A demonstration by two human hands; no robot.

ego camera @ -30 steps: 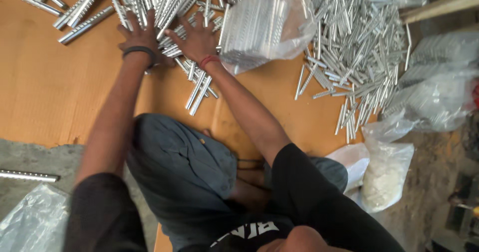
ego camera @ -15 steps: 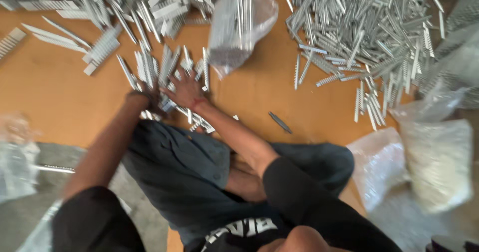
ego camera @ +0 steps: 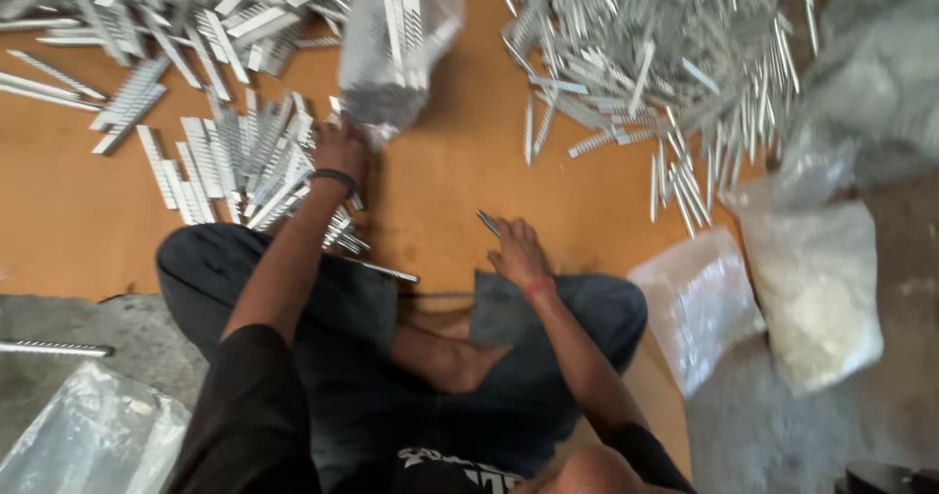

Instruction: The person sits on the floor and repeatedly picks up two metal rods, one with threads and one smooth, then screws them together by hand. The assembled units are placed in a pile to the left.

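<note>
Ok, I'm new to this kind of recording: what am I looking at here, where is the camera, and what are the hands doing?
There is no machine here. The one view comes from a camera worn on a person's head, looking down over their own arms and crossed legs as they sit on the floor.

In front of them lies a brown board covered with loose silver metal strips, one heap on the left side and another heap on the right.

The left hand, with a dark band at the wrist, rests at the edge of the left heap, right by a clear plastic bag partly filled with strips; the blur hides whether it grips the bag. The right hand is near the knee, touching a single strip.

More plastic bags of pale material sit at the right.
</note>
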